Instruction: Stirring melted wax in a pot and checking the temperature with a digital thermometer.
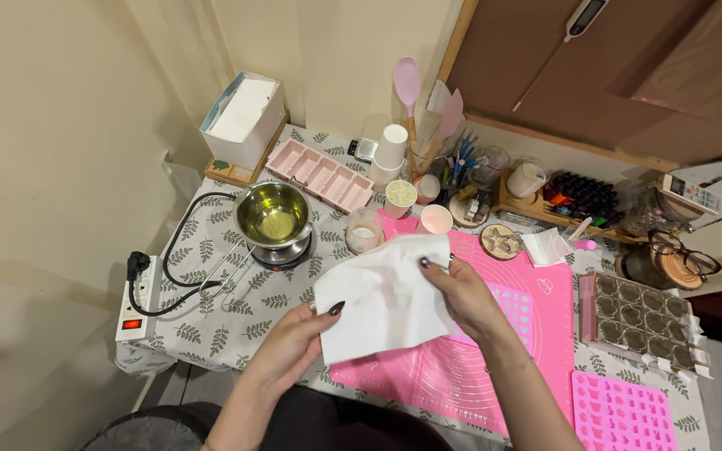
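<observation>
We're holding a white paper sheet [384,296] above the near-left part of the pink mat [495,367], our left hand [294,342] pinching its near edge and our right hand [461,296] gripping its far-right edge.

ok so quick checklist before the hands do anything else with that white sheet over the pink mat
1. Grip on the white sheet: left hand pinches the lower edge, right hand the upper right edge. Ok.
2. Sheet clear of the metal pot on its small hot plate: apart, pot to the left. Ok.
3. Hot plate on or off: cannot tell.
4. Bare space on the pink mat under the sheet: what lies beneath it is hidden. Cannot tell.
5. Cups just beyond the sheet's top edge: upright but close. Not ok for a wide sweep.
6. Power strip at the table's left edge: cord runs clear of the hands. Ok.
</observation>
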